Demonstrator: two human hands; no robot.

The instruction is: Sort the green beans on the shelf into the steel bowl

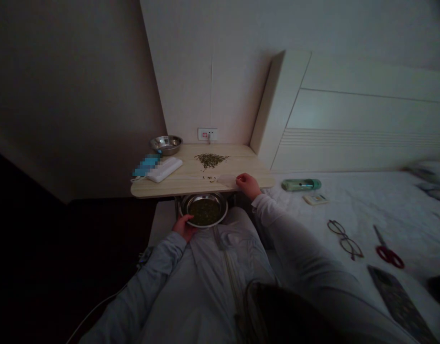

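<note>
My left hand [184, 228] grips the near left rim of a metal bowl [204, 210], its thumb over the edge. Dark green bits fill the bottom of the bowl, which sits at my lap just below the table's front edge. My right hand [247, 185] is closed on a thin, see-through flat piece [227, 180] at the front right of the small wooden table [159, 189]. Left of that piece lie a few loose bits [209, 178]. Farther back on the table is a spread pile of greenish bits [211, 160].
An empty-looking metal bowl [166, 145], a blurred blue item [147, 165] and a white case [165, 169] occupy the table's left. On the bed are a green bottle [301, 185], glasses [345, 239], red-handled scissors [388, 253] and a dark patterned object [401, 303].
</note>
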